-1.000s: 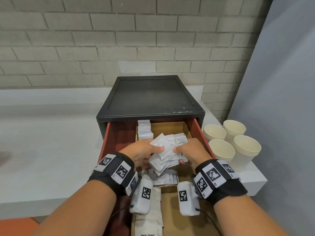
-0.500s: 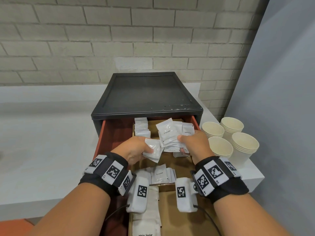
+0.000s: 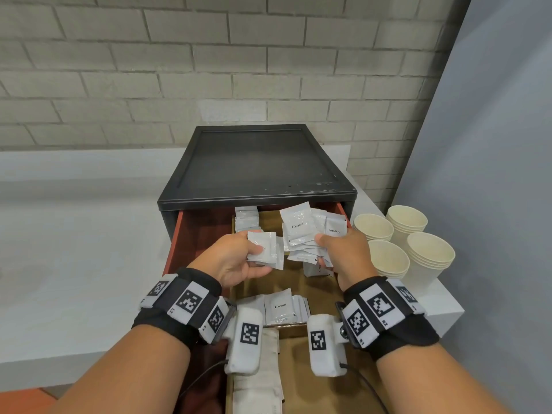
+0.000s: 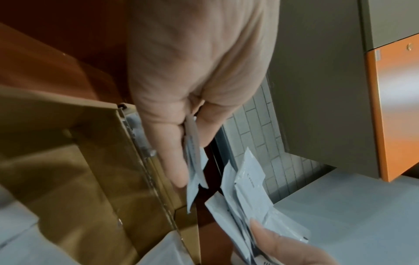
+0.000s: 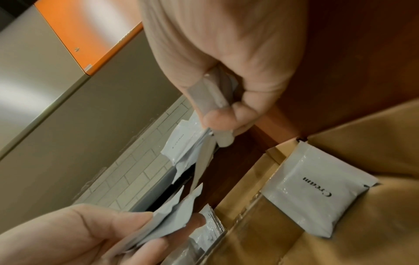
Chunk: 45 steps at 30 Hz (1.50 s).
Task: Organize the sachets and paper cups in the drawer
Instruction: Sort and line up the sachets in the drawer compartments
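- Left of centre in the head view, our left hand [image 3: 236, 261] pinches a small stack of sachets [image 3: 265, 249], thumb on top, fingers curled beneath: a few peeled off for sorting, we'd judge.
- Below it, a row of sachets [image 3: 280, 307] stands filed against a divider of the cardboard tray [image 3: 316, 286] inside the open drawer [image 3: 194, 234]; another row [image 3: 246, 219] sits at the back.
- Right of centre, our right hand [image 3: 343, 258] grips the fanned Cream bundle [image 3: 307, 231], thumb clamped across it, keeping the labels readable.
- Far right, the paper cups [image 3: 409, 240] wait stacked on the counter [image 3: 74, 264], outside the drawer.
- A second ago both hands shared one clump; now it's split and the hands have drawn apart, higher in frame.
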Each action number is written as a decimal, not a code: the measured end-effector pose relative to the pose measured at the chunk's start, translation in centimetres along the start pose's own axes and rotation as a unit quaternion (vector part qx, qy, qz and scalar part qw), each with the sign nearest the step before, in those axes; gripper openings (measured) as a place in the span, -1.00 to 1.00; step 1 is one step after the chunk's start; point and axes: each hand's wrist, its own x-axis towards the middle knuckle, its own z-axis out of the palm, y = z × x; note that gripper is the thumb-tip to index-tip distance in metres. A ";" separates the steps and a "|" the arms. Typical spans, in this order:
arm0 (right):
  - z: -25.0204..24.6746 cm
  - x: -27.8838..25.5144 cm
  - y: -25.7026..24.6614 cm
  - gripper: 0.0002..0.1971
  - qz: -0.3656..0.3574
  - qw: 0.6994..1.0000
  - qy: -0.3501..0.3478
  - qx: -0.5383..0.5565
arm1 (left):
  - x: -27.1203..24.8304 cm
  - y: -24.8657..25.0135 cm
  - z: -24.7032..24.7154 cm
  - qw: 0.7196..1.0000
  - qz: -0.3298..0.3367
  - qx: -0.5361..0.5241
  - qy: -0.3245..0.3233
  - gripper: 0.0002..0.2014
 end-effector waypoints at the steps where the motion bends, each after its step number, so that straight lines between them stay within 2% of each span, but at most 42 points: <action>1: 0.0 -0.1 0.0 -0.78 -0.002 1.000 0.000 0.006 | -0.1 0.1 0.0 1.000 0.000 -0.004 0.001 -0.70; 6: 0.1 0.2 -0.1 -0.69 0.000 1.000 0.013 -0.006 | -0.3 0.1 0.2 1.000 -0.009 -0.007 0.001 -0.79; 13: 0.0 0.3 0.0 -0.76 -0.002 1.000 0.004 0.020 | -0.1 0.3 0.0 0.998 -0.027 -0.059 -0.011 -0.68; 25: 0.0 0.3 -0.1 -0.77 0.000 1.000 -0.002 0.015 | 0.0 0.2 0.2 0.998 -0.036 -0.054 -0.017 -0.66; 28: 0.0 0.3 -0.1 -0.75 0.002 1.000 -0.003 0.005 | -0.2 0.2 0.3 0.998 -0.013 -0.052 -0.029 -0.63; 32: 0.1 0.2 -0.2 -0.75 0.010 1.000 -0.008 0.002 | -0.1 0.2 0.9 0.994 0.097 0.054 -0.013 -0.41; 33: 0.1 0.2 -0.2 -0.75 0.015 1.000 -0.011 0.000 | 0.0 0.1 1.1 0.989 0.122 0.079 -0.005 -0.42; 35: 0.1 0.1 -0.4 -0.76 0.025 1.000 -0.017 -0.005 | 0.1 0.0 1.2 0.984 0.148 0.102 0.003 -0.58; 39: 0.2 -0.3 -0.4 -0.81 0.025 0.999 -0.036 -0.013 | 0.1 -0.3 1.4 0.986 0.138 0.091 -0.011 -0.93; 43: 0.6 -0.3 0.1 -0.81 0.009 0.998 -0.053 -0.028 | -0.1 -0.6 1.7 0.984 0.141 0.111 -0.014 -0.87; 45: 0.6 -0.3 0.1 -0.83 0.012 0.998 -0.055 -0.018 | 0.0 -0.5 1.7 0.988 0.129 0.082 -0.004 -0.87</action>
